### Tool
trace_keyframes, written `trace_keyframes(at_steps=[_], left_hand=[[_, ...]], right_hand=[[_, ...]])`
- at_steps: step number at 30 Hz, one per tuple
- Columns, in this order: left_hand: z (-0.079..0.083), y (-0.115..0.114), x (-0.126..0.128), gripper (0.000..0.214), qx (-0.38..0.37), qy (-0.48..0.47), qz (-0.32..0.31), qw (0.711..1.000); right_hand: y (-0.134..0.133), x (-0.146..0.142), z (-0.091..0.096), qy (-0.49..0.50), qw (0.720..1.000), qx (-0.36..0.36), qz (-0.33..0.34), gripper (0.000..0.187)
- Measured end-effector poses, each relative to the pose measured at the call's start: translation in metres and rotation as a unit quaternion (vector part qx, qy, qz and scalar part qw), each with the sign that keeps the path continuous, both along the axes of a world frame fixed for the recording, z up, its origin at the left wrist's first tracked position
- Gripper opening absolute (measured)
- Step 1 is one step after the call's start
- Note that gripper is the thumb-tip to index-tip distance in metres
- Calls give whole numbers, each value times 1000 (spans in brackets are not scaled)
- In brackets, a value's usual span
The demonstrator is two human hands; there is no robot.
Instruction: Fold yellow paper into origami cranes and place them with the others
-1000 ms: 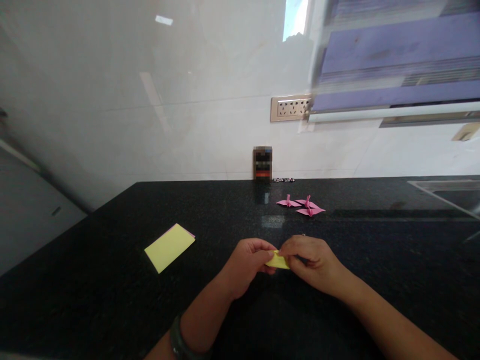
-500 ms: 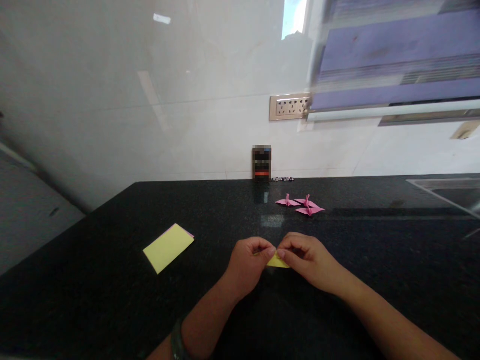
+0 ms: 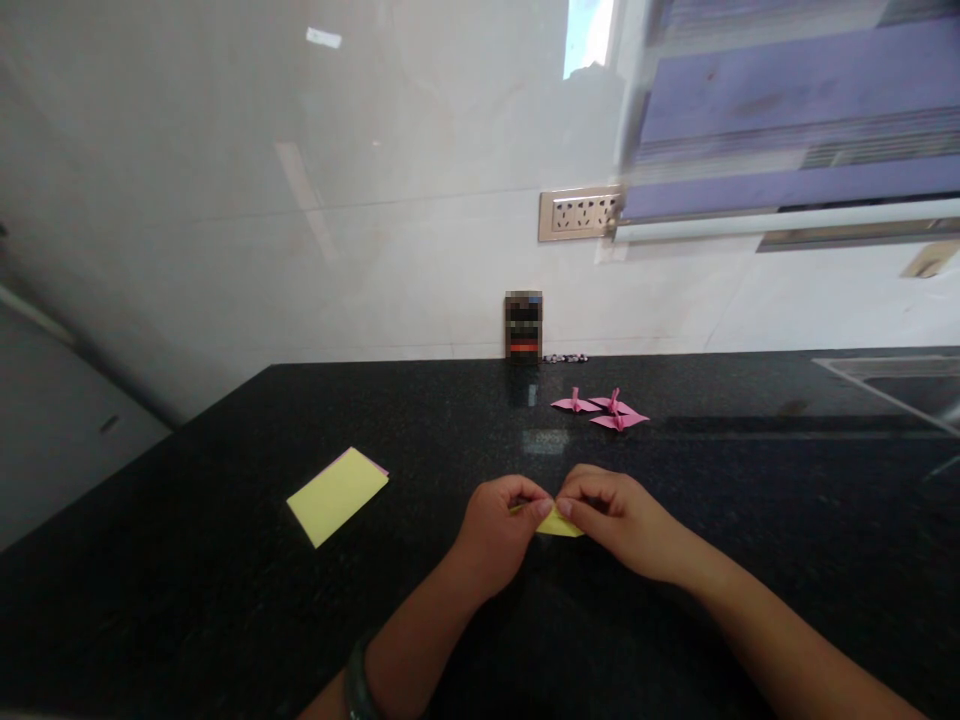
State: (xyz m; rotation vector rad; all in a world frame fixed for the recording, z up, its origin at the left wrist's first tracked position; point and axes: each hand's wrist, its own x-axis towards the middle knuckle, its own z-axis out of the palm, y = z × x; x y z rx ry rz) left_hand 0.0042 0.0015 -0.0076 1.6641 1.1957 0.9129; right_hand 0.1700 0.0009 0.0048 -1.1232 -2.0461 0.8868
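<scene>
A small piece of folded yellow paper (image 3: 559, 524) is pinched between my two hands, just above or on the dark counter. My left hand (image 3: 499, 530) grips it from the left, thumb and fingertips closed together. From the other side my right hand (image 3: 622, 520) pinches it, with the two thumbs almost meeting at its upper edge. Much of the paper is hidden behind my fingers. Beyond my hands stand three pink paper cranes, among them a left one (image 3: 576, 403) and a front one (image 3: 619, 422).
A stack of yellow paper (image 3: 337, 498) with a pink edge showing lies to the left on the black counter (image 3: 225, 600). A blurred dark upright device (image 3: 523, 328) leans at the wall beside a beaded string (image 3: 566, 358). A sink edge (image 3: 862, 375) is at the far right.
Both hands stay almost in place, still pinching the yellow paper. The paper and the fingertips have shifted very slightly to the right.
</scene>
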Motion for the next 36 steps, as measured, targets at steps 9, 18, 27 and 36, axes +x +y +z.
trace_keyframes(at_steps=[9, 18, 27, 36], left_hand=[[1, -1, 0, 16, 38, 26, 3, 999], [1, -2, 1, 16, 36, 34, 6, 999], [1, 3, 1, 16, -51, -79, 47, 994], [-1, 4, 1, 22, -169, -246, 25, 954]], right_hand=[[0, 0, -1, 0, 1000, -14, 2, 14], [-2, -1, -2, 10, 1000, 5, -3, 14], [-5, -5, 3, -6, 991, 132, -25, 10], [-8, -1, 0, -170, 946, 276, 3, 16]])
